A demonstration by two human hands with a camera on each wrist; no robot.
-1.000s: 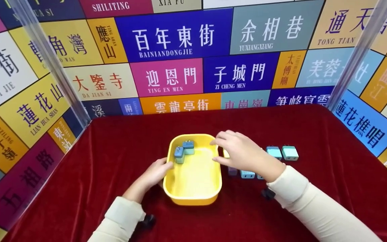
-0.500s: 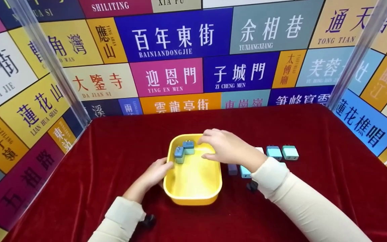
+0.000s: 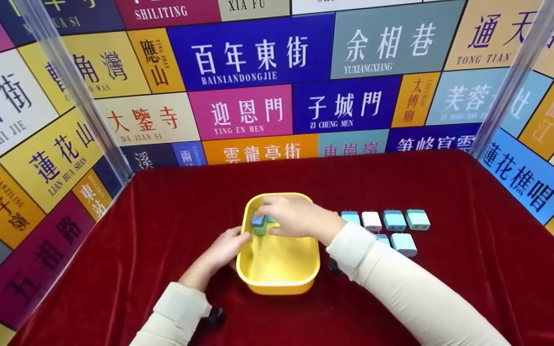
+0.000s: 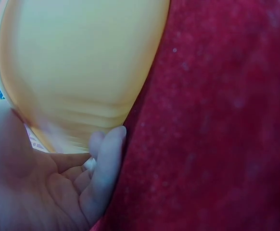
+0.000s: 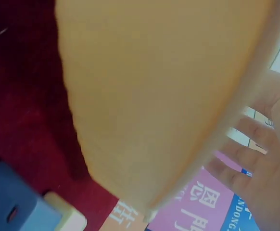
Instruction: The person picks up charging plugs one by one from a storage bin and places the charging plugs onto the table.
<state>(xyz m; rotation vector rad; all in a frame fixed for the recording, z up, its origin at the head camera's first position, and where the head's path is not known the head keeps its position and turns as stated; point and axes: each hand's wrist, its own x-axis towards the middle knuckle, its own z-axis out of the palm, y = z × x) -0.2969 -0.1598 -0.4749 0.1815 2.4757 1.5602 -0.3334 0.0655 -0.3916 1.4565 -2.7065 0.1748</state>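
Observation:
A yellow plastic basin stands on the red cloth in the head view. My left hand holds its left side, thumb at the rim and fingers against the outer wall, as the left wrist view also shows. My right hand reaches over the right rim into the basin. Its fingers are spread around two blue-green plug chargers at the back left; one charger shows beside the index fingertip, the other is mostly covered by the hand. No charger is visible between the fingers, and the basin wall hides the fingertips in the right wrist view.
Right of the basin, several plug chargers lie in two rows on the cloth, among them a white charger and a green charger. The right sleeve covers part of the rows. Sign-covered panels rise behind the red cloth.
My right hand has moved left from the basin's right rim to the chargers at its back left. The left hand keeps its grip on the basin.

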